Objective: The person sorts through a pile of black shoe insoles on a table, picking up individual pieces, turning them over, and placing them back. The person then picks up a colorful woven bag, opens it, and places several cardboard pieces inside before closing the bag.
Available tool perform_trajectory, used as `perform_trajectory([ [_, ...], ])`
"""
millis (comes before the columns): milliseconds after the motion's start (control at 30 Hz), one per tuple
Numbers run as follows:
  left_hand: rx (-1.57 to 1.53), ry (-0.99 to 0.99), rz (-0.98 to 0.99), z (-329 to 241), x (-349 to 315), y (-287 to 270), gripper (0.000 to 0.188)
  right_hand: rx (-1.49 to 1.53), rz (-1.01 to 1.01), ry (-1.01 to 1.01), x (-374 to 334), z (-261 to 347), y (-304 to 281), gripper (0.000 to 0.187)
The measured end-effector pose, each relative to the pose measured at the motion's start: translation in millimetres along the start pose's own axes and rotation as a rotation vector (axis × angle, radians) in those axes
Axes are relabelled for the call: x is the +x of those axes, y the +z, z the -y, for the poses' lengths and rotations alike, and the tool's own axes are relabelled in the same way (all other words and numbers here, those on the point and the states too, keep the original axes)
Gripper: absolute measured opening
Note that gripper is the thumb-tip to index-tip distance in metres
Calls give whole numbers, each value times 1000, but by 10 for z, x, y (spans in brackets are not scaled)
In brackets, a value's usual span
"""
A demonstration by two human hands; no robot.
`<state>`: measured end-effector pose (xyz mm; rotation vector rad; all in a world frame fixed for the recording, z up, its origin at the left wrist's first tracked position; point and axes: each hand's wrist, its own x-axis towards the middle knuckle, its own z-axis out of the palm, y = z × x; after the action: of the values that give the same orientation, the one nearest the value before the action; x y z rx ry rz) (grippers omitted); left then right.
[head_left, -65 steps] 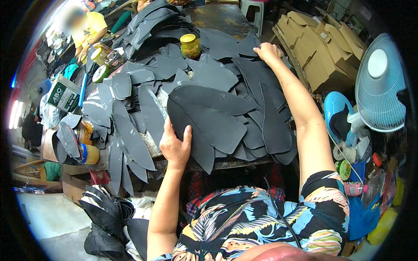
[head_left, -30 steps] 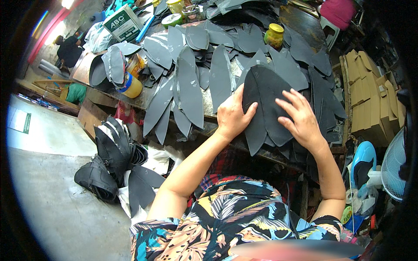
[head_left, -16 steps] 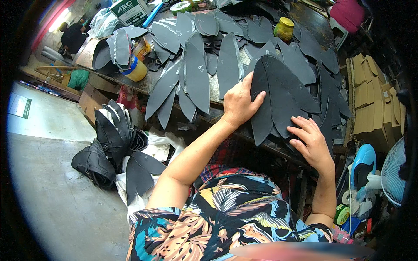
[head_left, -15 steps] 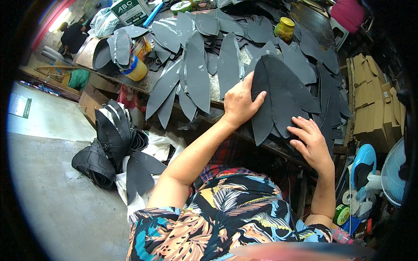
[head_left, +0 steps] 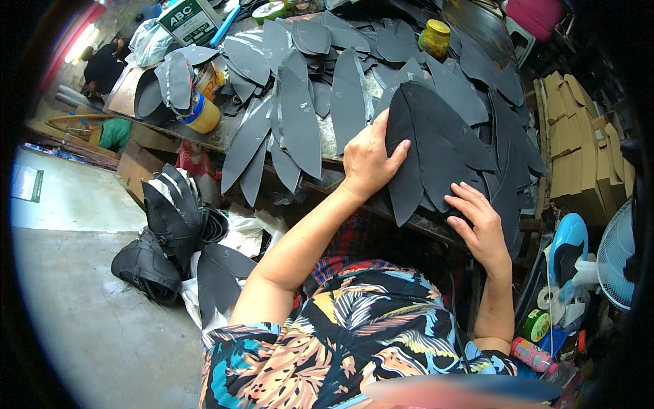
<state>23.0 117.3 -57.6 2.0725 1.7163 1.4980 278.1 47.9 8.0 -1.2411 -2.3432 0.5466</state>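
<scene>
A black, leaf-shaped sheet piece with a curved seam line (head_left: 436, 136) lies at the near edge of the table, over other dark pieces. My left hand (head_left: 371, 158) grips its left edge, thumb on top and the other fingers partly hidden behind the edge. At its lower right, my right hand (head_left: 482, 221) has its fingers apart, the tips resting at the near edge of the pieces. Long grey pieces with shiny strips along their edges (head_left: 298, 119) overlap to the left. More dark pieces (head_left: 511, 150) are heaped under and to the right.
A yellow jar (head_left: 434, 39) stands at the back; a blue-rimmed, yellowish container (head_left: 201, 114) sits at the table's left. Bundled black pieces (head_left: 170, 211) are at lower left. Folded cardboard (head_left: 579, 150) and a fan (head_left: 616, 255) are at the right. A person (head_left: 103, 65) is far left.
The whole view has shifted slightly. Both hands keep nearly the same places on the black piece, which has hardly moved under them.
</scene>
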Motion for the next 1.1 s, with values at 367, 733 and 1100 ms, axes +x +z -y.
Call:
perform_trajectory([
  [367, -19, -31, 8, -24, 1, -27, 69, -127, -45, -77, 25, 146, 145, 48],
  [733, -2, -1, 20, 25, -9, 5, 72, -131, 12, -99, -35, 115, 172, 38],
  [1100, -32, -30, -7, -14, -1, -6, 72, -94, -82, -81, -29, 172, 213, 43],
])
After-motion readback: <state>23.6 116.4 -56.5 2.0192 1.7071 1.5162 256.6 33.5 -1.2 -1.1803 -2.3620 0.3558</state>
